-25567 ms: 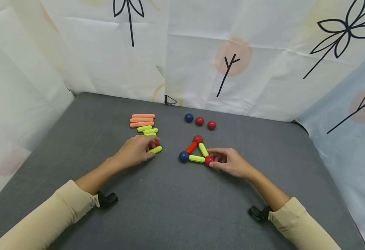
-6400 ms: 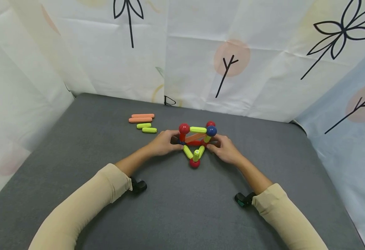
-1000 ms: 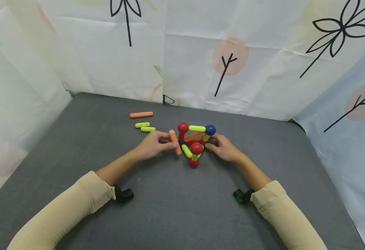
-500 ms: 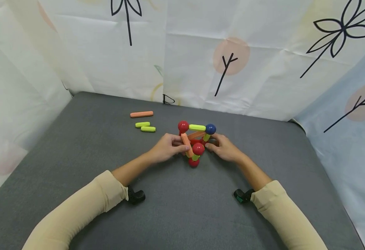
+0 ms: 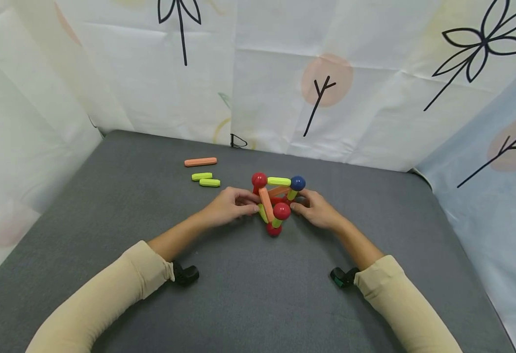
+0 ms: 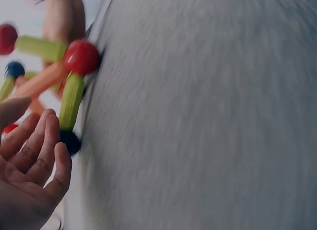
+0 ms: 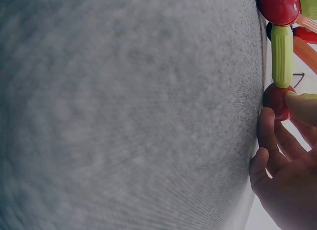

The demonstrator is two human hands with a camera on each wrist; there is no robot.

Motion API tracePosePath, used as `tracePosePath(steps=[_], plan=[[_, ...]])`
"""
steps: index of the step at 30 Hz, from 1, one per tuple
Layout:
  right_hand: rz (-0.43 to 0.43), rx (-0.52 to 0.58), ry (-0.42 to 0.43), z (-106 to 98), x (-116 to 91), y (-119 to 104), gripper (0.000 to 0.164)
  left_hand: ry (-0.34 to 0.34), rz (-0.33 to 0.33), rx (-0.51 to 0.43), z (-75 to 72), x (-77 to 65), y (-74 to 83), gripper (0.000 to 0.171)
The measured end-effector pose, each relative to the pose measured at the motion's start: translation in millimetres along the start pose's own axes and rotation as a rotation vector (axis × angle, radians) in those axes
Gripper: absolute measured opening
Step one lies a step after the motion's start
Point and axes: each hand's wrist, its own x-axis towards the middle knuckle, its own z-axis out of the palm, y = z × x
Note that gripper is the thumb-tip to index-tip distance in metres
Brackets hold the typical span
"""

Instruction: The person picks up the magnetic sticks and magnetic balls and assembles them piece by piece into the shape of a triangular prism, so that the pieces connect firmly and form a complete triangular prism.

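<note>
A construction of magnetic sticks and balls stands mid-table. Its base has a red ball [image 5: 273,229] in front; lime uprights and a red one carry two red balls and a blue ball [image 5: 297,183]. An orange stick [image 5: 266,205] slants from the upper left red ball [image 5: 259,180] to the front base ball. My left hand [image 5: 230,208] is beside this stick, fingers loosely extended, holding nothing; in the left wrist view the thumb [image 6: 15,110] overlaps the frame. My right hand [image 5: 317,210] pinches a red base ball [image 7: 278,102] between thumb and fingers.
Back left on the grey table [image 5: 258,304] lie a loose orange stick [image 5: 200,162] and two lime sticks [image 5: 209,182]. A printed white curtain [image 5: 267,78] hangs behind the table.
The earlier flat triangle has become a two-level frame. My left hand has brought an orange stick rightward onto its left side and let go. My right hand has kept its place over the last second.
</note>
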Motion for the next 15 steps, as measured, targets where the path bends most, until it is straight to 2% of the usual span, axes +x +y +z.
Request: tracePosePath(steps=[2,6,10,15], plan=[[0.001,-0.002,0.001,0,0,0,0.029,0.040,0.040,0.053,-13.5,-4.5,-4.1,0.030],[0.008,-0.008,0.004,0,0,0,0.029,0.168,0.093,0.182,-42.6,-11.5,-13.5,0.034],[0.009,-0.013,0.006,-1,-1,0,0.029,0.244,0.068,0.271,-66.1,-16.4,-22.3,0.040],[-0.006,-0.023,0.007,0,0,2,0.029,0.251,-0.005,0.393,-81.1,-20.3,-29.3,0.041]])
